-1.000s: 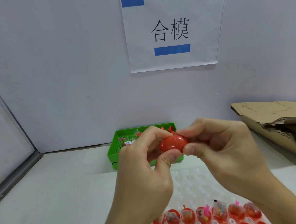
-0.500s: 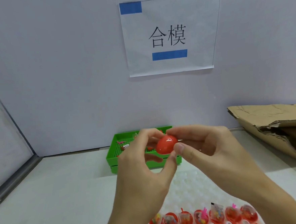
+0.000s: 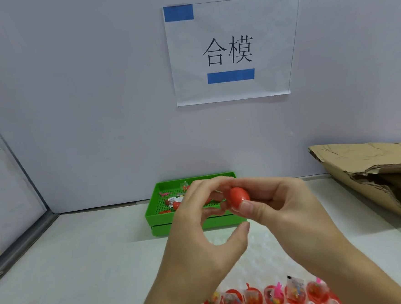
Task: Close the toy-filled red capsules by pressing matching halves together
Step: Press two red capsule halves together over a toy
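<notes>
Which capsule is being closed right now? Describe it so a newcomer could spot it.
Start at the paper sign on the wall, then drop to the green tray below it. Just in front, the right hand pinches a red capsule. Unlike the open halves showing toys at the bottom edge, it is a smooth, whole egg.

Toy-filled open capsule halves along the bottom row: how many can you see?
6, side by side along the bottom edge. More may be hidden below the frame or behind the right hand.
</notes>
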`<state>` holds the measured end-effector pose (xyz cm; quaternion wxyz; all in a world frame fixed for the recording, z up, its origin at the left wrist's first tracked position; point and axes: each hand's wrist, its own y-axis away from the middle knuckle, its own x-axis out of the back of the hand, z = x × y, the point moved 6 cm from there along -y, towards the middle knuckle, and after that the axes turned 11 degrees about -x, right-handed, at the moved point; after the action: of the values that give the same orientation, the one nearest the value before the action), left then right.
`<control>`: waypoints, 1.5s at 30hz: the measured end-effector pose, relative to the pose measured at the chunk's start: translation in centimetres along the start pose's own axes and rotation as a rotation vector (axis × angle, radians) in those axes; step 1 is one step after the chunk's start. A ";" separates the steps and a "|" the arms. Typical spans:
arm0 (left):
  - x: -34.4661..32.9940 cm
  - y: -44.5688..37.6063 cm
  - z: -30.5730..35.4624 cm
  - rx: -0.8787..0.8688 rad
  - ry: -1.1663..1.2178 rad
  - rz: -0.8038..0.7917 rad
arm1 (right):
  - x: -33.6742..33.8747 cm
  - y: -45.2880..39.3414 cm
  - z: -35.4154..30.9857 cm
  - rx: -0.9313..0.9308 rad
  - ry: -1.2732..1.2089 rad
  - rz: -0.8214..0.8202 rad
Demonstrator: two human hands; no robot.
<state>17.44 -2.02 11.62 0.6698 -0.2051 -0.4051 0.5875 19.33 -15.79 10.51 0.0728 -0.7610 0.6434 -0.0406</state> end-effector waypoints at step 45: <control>-0.9 1.2 -4.3 0.559 0.902 0.433 | -0.7 0.2 0.4 -0.007 0.239 0.026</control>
<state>20.09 -1.74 7.93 0.6697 -0.3286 0.1427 0.6505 19.09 -15.08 10.14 -0.0066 -0.7426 0.6574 -0.1277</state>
